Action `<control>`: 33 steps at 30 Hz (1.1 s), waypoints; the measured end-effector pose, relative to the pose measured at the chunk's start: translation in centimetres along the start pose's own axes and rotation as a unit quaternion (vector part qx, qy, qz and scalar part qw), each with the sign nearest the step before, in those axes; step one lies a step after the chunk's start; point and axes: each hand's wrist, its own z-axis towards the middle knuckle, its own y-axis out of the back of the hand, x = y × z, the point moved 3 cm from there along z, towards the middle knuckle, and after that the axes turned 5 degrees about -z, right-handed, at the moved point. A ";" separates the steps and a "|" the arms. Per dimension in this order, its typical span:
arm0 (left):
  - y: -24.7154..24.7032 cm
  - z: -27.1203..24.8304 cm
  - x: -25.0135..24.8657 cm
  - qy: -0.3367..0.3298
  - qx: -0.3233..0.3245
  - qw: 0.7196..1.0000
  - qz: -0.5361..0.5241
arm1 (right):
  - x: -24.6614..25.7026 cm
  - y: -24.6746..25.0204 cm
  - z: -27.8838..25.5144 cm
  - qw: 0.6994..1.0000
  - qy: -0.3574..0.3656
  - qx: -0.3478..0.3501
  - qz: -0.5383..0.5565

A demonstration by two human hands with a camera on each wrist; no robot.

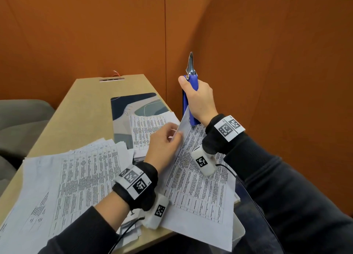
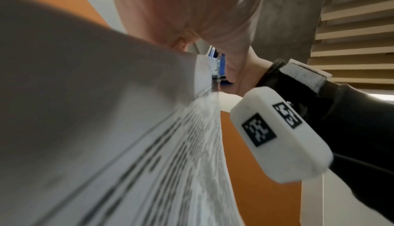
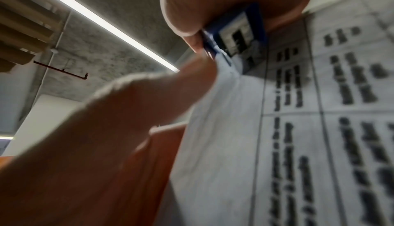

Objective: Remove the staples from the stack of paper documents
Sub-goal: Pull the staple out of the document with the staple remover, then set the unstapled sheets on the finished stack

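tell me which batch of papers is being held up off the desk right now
The right-hand document, its top corner pinched by the left hand at the blue tool. The other piles lie flat.

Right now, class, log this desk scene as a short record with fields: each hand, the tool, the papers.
right hand: right hand grips the blue-handled metal staple remover, upright, its lower end at the sheet's raised corner
left hand: left hand pinches the printed white document near that corner
other papers: loose printed sheets spread on the tan wooden table; a smaller stack of printed pages behind
staple: not visible
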 end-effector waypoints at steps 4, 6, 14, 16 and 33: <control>-0.2 1.0 -0.3 -0.012 0.039 0.999 0.029 | -0.2 -0.7 -0.5 1.000 0.013 0.010 -0.006; -0.4 1.3 -1.0 -0.039 0.014 0.999 0.027 | -0.1 -1.2 -0.8 1.000 0.020 0.017 -0.006; -0.2 1.2 -0.1 -0.040 -0.011 0.998 -0.051 | -1.8 -2.1 -2.3 0.995 -0.020 0.100 0.003; -0.1 1.4 0.2 -0.039 -0.017 0.998 -0.050 | -2.4 -2.3 -2.9 0.995 -0.026 0.097 -0.020; 2.0 2.8 5.3 0.133 0.144 0.978 0.077 | -5.1 -3.0 -0.6 0.995 -0.082 -0.016 0.046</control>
